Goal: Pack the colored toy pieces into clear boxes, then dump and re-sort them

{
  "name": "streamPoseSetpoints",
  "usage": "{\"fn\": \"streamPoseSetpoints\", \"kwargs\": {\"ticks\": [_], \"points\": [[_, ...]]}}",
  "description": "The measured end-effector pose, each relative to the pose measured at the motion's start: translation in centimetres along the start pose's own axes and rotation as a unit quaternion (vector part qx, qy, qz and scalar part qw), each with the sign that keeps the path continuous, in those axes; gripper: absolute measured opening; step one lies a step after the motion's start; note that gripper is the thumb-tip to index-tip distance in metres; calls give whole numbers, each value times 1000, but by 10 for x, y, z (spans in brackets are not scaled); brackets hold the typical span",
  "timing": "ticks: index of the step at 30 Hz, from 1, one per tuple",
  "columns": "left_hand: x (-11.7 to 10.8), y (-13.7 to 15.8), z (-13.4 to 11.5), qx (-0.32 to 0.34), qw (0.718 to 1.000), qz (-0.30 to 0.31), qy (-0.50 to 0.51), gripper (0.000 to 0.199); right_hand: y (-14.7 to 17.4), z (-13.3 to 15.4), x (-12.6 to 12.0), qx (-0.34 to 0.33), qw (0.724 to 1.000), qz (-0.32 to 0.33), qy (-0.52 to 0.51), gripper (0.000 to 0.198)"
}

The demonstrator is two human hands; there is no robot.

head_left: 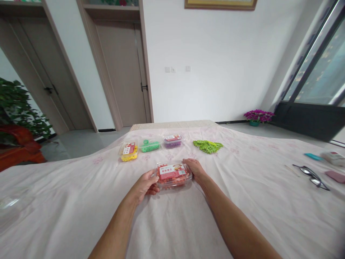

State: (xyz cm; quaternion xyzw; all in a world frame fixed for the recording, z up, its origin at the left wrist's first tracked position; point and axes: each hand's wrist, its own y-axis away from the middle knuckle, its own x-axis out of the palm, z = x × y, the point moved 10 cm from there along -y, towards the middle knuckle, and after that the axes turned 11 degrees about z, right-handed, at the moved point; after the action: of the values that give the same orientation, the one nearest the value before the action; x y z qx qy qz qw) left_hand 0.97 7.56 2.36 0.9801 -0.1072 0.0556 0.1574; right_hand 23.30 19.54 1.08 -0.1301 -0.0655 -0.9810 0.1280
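A clear plastic box point(174, 176) with a white and red label on its lid is filled with small red pieces. At its left end my left hand point(147, 185) grips the side, thumb up at the edge. My right hand point(195, 169) holds the far right corner. Beyond it stand similar clear boxes: one with yellow pieces point(129, 151), one with green pieces point(150, 145), and a labelled one with purple pieces point(173, 141). The box with green pieces shows no label, and a few pieces rise above its rim. To their right lies a loose pile of lime-green pieces point(207, 146).
On the right of the cloth point(242, 201) lie black-framed glasses point(311, 176), a thin stick, a blue item point(313, 157), a pinkish flat item point(335, 176) and a whitish pack point(332, 157). A clear plastic container point(12, 205) rests at the left edge.
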Motion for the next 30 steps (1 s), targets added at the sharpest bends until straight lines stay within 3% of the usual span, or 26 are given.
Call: {"fn": "streamPoseSetpoints", "kwargs": {"ticks": [7, 10, 12, 14, 16, 18, 20, 22, 24, 30], "points": [[-1, -1, 5, 6, 1000, -1, 3, 73, 1, 0, -3, 6, 998, -2, 57, 26], [-1, -1, 8, -15, 1000, 4, -12, 78, 4, 7, -3, -43, 995, 2, 88, 33], [-9, 3, -2, -5, 994, -51, -94, 84, 8, 15, -3, -88, 990, 3, 113, 40], [-14, 14, -32, 61, 948, -165, -266, 88, 12, 18, -2, -113, 985, 4, 133, 48], [9, 29, -66, 162, 841, -246, -453, 84, 15, 19, 0, -122, 981, 15, 147, 55], [54, 35, -78, 255, 740, -237, -576, 73, 18, 20, 4, -131, 977, 27, 166, 58], [92, 30, -71, 303, 672, -195, -646, 61, 19, 20, 5, -135, 974, 27, 180, 60], [109, 20, -61, 317, 633, -187, -681, 49, 19, 18, 1, -135, 976, 11, 169, 62], [111, 8, -57, 319, 609, -196, -699, 43, 19, 18, -3, -141, 979, -8, 147, 63], [80, -31, -66, 297, 575, -188, -738, 46, 16, 13, -4, -147, 980, -10, 136, 58]]}}
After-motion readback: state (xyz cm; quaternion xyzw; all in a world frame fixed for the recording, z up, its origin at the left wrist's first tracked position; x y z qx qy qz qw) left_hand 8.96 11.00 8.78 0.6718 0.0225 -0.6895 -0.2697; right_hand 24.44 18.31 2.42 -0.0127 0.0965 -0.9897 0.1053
